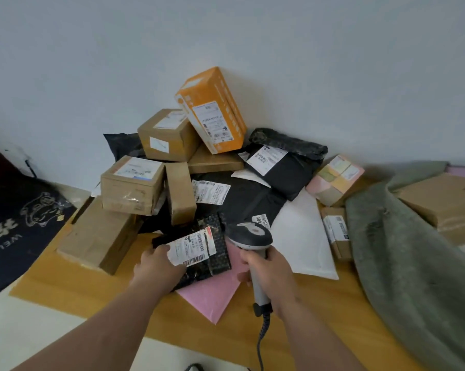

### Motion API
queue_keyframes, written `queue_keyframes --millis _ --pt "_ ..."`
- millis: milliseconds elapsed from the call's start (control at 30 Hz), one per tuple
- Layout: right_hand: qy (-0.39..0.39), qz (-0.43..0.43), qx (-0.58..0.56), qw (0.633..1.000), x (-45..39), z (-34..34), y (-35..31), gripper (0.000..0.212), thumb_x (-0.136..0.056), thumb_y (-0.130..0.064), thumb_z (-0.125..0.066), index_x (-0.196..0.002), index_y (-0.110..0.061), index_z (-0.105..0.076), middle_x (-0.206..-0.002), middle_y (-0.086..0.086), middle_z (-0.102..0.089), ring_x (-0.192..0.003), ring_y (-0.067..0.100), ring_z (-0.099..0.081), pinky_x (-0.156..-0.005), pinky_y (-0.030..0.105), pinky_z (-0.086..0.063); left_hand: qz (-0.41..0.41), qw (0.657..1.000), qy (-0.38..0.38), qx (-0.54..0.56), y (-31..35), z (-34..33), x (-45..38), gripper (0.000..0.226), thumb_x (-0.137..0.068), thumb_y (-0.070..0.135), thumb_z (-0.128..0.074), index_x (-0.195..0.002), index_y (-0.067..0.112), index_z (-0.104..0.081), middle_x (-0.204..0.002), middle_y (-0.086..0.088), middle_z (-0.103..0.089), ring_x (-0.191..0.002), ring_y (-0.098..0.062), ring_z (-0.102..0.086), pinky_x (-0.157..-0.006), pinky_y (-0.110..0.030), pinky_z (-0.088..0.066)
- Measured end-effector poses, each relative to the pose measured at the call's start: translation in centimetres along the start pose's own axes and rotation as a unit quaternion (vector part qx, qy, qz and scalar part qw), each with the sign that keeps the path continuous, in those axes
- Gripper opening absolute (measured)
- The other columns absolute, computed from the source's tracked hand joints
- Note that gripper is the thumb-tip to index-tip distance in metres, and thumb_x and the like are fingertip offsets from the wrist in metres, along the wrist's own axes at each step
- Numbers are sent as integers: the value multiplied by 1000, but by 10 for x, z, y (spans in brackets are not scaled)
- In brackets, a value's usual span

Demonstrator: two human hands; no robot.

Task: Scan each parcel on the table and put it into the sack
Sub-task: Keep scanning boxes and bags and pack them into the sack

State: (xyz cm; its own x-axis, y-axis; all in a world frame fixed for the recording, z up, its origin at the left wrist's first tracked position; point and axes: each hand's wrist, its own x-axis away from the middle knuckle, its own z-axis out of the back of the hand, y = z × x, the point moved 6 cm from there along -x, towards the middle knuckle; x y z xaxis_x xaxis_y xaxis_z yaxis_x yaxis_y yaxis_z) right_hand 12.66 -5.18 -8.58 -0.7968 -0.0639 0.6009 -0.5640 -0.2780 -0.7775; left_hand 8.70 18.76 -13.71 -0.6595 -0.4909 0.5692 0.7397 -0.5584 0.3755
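At the pile's six o'clock edge on the tabletop, the left hand grips a black bubble mailer while the right hand, at its three o'clock, clasps a scanner over it.

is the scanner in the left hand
No, the right hand grips the scanner, while the left hand holds the black bubble mailer.

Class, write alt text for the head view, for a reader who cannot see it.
A right hand aims a barcode scanner at a black parcel held by the left hand; more parcels pile behind, with a green sack on the right.
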Motion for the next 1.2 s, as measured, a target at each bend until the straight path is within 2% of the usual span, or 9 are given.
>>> queue_keyframes --millis 233,433,600,767,900,1000,1100,1167,1200 --pt "-43 -11 22 999 -22 -34 17 15 -88 -25 -67 -102 -21 -64 -94 9 -73 -72 20 -74 -68 33 -56 23 995 -56 82 -20 -23 -12 69 -88 32 -67 -150 31 -36 -139 -12 -40 -112 -32 -53 -94 -40 -52" --pt "-46 -4 22 999 -32 -51 25 20 -74 -36 -69 -91 -25 -66 -98 7 -72 -83 28 -74 -82 50 -57 35 979 -1 202 -14 -17 -13 57 -90 21 -64 -143 21 -43 -116 -8 -57 -85 -24 -60 -63 -30 -48" --pt "-27 -10 -34 999 -30 -33 34 14 -87 -19 -70 -101 -17 -68 -94 6 -74 -80 23 -72 -72 36 -55 64 954 54 289 -13 -5 0 39 -94 15 -60 -131 8 -49 -88 -1 -58 -82 -24 -59 -69 -37 -52" --pt "-34 -1 -79 996 -16 -9 36 19 -88 -15 -70 -106 -11 -68 -97 9 -76 -81 24 -74 -77 39 -58 54 930 53 359 2 -6 26 18 -96 14 -59 -113 13 -60 -91 -3 -67 -79 -19 -65 -59 -29 -50" --pt "-27 16 -92 995 1 20 36 21 -87 -15 -71 -107 -9 -69 -98 9 -75 -81 23 -72 -67 30 -57 -1 943 97 319 25 -4 52 19 -92 13 -63 -106 22 -54 -102 -3 -66 -91 -25 -66 -80 -44 -58" --pt "-22 36 -109 993 17 48 33 15 -90 -9 -68 -105 -9 -69 -97 11 -74 -78 21 -69 -58 21 -52 -61 956 141 251 49 -3 77 33 -91 12 -64 -120 17 -47 -107 -3 -62 -93 -22 -60 -76 -39 -53" --pt "-4 60 -123 991 30 80 32 16 -91 -11 -67 -107 -13 -69 -99 8 -73 -80 21 -70 -59 22 -51 -109 959 133 225 75 -9 100 82 -88 9 -69 -150 26 -17 -131 -5 -56 -99 -22 -59 -81 -43 -54" --pt "16 72 -137 988 38 104 34 15 -92 -12 -67 -107 -16 -69 -99 4 -73 -82 22 -72 -61 25 -52 -127 973 103 163 92 -17 112 106 -85 12 -72 -154 39 3 -150 -4 -37 -99 -22 -59 -82 -44 -54" --pt "27 80 -146 986 41 116 34 14 -93 -13 -67 -106 -17 -69 -98 2 -73 -82 23 -72 -63 28 -53 -140 979 83 124 102 -22 119 107 -84 12 -72 -155 39 4 -154 -5 -28 -88 -16 -57 -74 -36 -53"
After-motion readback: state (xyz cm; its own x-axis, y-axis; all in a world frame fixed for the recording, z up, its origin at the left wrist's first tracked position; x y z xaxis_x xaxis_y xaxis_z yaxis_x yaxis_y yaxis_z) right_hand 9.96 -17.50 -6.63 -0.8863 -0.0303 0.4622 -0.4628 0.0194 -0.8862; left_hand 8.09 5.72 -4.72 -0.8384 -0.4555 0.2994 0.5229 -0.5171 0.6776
